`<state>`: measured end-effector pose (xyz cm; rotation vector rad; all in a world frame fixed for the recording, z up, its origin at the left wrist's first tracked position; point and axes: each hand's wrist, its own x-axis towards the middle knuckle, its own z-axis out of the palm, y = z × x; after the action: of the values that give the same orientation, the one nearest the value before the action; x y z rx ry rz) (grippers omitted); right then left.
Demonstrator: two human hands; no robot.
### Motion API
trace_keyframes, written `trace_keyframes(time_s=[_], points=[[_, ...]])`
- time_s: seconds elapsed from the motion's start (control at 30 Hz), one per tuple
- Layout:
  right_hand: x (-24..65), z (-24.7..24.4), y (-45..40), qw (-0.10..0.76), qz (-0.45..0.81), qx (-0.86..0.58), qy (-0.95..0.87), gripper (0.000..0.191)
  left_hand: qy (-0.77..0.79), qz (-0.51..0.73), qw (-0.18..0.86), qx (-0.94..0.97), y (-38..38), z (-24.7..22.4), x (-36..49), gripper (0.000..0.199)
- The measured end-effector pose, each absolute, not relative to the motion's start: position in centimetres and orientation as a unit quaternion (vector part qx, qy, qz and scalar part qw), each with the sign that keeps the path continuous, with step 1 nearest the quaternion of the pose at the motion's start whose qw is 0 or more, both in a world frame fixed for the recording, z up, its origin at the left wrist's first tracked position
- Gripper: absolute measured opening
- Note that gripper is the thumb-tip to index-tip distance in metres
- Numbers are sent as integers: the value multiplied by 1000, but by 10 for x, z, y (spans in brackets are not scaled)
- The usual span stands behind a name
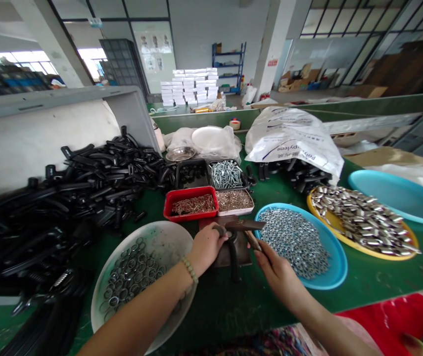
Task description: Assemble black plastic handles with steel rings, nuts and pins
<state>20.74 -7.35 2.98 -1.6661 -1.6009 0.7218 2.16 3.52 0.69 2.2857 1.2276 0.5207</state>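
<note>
Near the middle of the green bench, my left hand [208,243] is closed on one end of a black part [235,257] that lies over a dark metal plate [244,251]. My right hand [272,267] grips the wooden handle of a hammer [246,225], whose dark head is above the black part. Whether the hammer head touches the part is hard to tell. Just behind my hands are a red tray [164,210] of small pins and a white tray [235,212] of tiny pieces.
Black parts [96,183] are heaped at left. A white basin [98,296] holds metal rings. At right are a blue basin [339,277] of nuts, a yellow basin [382,255] of metal sleeves and another blue basin [389,190]. A plastic bag [293,133] stands behind.
</note>
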Motion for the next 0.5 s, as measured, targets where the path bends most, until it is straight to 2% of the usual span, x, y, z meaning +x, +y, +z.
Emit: trace_keyframes(time_s=[0.17, 0.4, 0.5], points=[[215, 30, -75, 361, 269, -652, -610, 41, 453, 207, 255, 829, 38, 6, 22, 18], [219, 31, -74, 343, 254, -667, -610, 43, 407, 131, 156, 891, 31, 10, 24, 32], [218, 33, -75, 336, 251, -667, -616, 44, 401, 97, 138, 900, 29, 10, 25, 32]])
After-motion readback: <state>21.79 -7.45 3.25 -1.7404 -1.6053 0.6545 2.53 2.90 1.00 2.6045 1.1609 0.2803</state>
